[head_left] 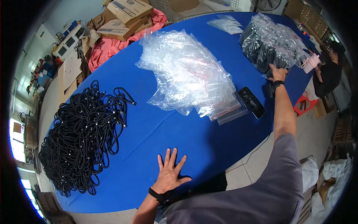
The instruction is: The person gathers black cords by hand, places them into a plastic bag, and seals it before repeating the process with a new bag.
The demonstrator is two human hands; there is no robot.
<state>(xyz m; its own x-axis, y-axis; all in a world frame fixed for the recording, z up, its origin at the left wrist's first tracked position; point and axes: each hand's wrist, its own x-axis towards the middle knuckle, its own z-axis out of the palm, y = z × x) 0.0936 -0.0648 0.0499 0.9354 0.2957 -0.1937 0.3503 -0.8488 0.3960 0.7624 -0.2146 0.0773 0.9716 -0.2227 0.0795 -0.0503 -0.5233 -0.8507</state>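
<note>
My left hand (pixel 168 176) lies flat on the blue-covered table (pixel 138 175), fingers spread, with nothing in it. My right arm reaches out to the far right, where my right hand (pixel 279 72) grips the near edge of a clear plastic bag of black cords (pixel 266 63). That bag belongs to a heap of filled bags (pixel 264 37). At the left is a large tangle of loose black elastic cords (pixel 82 138) with small pale ends. A spread stack of clear zip bags (pixel 186 74) covers the middle. A black phone (pixel 251 102) lies beside the stack.
More flat clear bags (pixel 225 24) lie at the far edge. Cardboard boxes (pixel 125 22) and pink cloth (pixel 108 48) stand beyond the table. Another person (pixel 330 74) is at the right, near a pink object (pixel 310 62) and a red stool (pixel 304 105).
</note>
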